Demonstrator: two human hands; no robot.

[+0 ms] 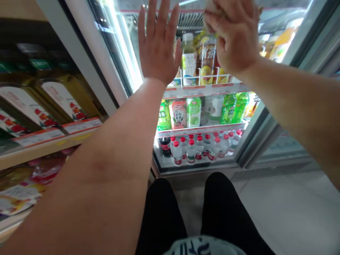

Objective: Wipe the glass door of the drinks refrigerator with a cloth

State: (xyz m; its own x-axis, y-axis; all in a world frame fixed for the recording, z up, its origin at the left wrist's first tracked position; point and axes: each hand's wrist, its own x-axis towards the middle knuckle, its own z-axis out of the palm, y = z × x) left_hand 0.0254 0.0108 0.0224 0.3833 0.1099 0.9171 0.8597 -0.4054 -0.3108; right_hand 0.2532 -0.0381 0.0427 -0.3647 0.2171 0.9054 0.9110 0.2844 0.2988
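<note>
My left hand (159, 46) is raised with its palm forward and fingers stretched out, in front of a glass-fronted drinks fridge. It looks flat on the glass, though the contact itself is hard to make out. At the top right my right hand (235, 35) is closed around a pale, crumpled cloth (210, 16), mostly hidden by the fingers. Between and behind the hands stand a bottle with a white label (189, 62) and a brown tea bottle (207, 53) on the upper shelf.
Lower fridge shelves hold green and pink drink bottles (178, 113) and several red-capped water bottles (191, 151). The fridge's metal door frame (251, 148) runs along the right. Oil bottles (61, 95) fill a wooden shelf at left. Below are my black-clad knees (220, 198) and a tiled floor (292, 209).
</note>
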